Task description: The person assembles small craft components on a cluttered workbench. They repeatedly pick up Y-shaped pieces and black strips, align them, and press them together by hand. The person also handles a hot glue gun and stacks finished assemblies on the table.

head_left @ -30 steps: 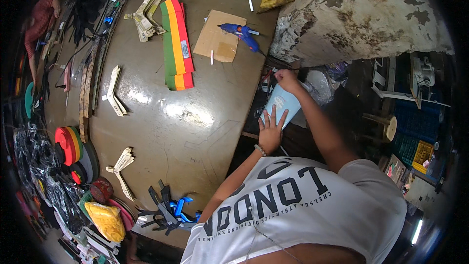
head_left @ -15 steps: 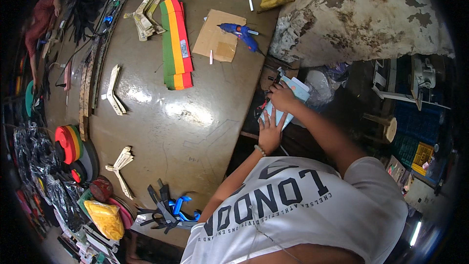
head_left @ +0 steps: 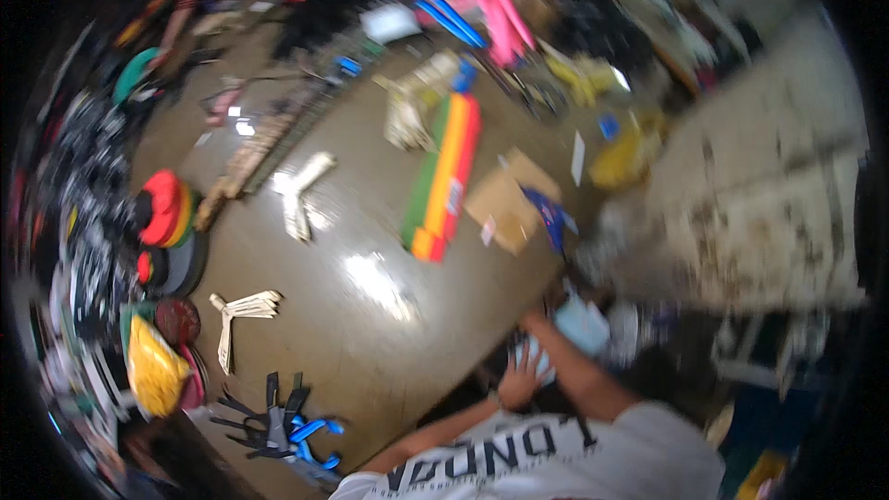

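A pale blue flat thing (head_left: 582, 324), its kind lost in the blur, lies just off the table's right edge. My left hand (head_left: 523, 380), with a beaded bracelet at the wrist, rests on its near part with fingers spread flat. Crossing over it from the right, my right forearm ends in my right hand (head_left: 534, 319) at its far left side; motion smears those fingers. On the tabletop close by are a cardboard piece (head_left: 509, 199) and a blue glue gun (head_left: 546, 216).
A green, yellow and red striped strap (head_left: 449, 176) lies mid-table. Pale Y-shaped pieces (head_left: 243, 315) and black and blue straps (head_left: 282, 426) are on the left. Webbing rolls (head_left: 165, 208) stand at the left edge. A stained pale surface (head_left: 759, 194) rises at right. Another person's arm (head_left: 176, 23) shows far left.
The whole view has swung, so the table and my hands now appear lower and more of the far end shows. Both hands stay at the pale blue thing; the picture is blurrier.
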